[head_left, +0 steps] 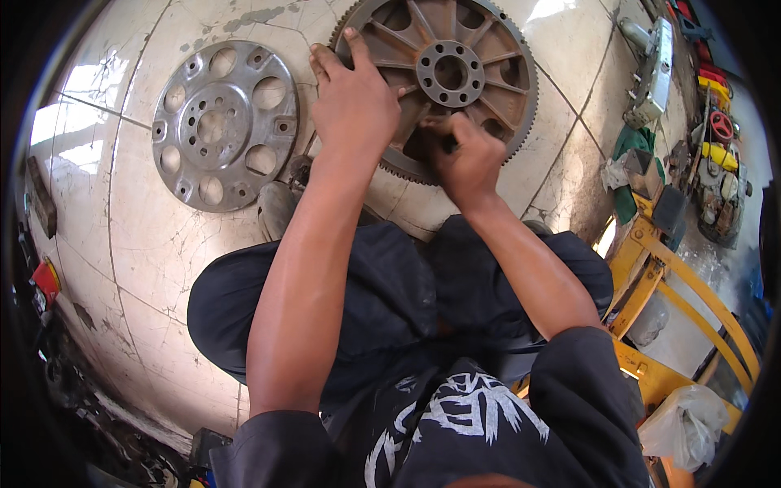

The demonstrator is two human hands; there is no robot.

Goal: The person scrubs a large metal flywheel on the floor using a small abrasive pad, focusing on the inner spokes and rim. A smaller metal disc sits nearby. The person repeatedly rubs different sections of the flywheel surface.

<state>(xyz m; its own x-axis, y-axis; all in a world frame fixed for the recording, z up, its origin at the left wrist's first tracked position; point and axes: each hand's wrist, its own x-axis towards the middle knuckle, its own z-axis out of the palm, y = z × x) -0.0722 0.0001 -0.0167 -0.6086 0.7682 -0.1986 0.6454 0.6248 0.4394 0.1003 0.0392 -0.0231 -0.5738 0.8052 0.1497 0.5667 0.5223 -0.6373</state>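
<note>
A brown, rust-tinted flywheel (504, 98) with a toothed rim, ribs and a bolt-holed hub lies on the floor in front of me. My left hand (354, 106) rests on its left side with fingers apart, the fingertips over the toothed rim and the thumb toward the hub. Below the hub, my right hand (470, 159) is closed against the flywheel's near face. Whatever its curled fingers may hold is hidden. To the left lies a flat grey metal disc (242, 124) with large round holes and a ring of small ones; neither hand touches it.
Cracked pale floor tiles (138, 268) surround the parts. A silver metal housing (652, 77) sits at the far right, with a yellow metal frame (651, 236) nearer. A clear plastic bag (687, 427) hangs there. Dark and red items line the left edge.
</note>
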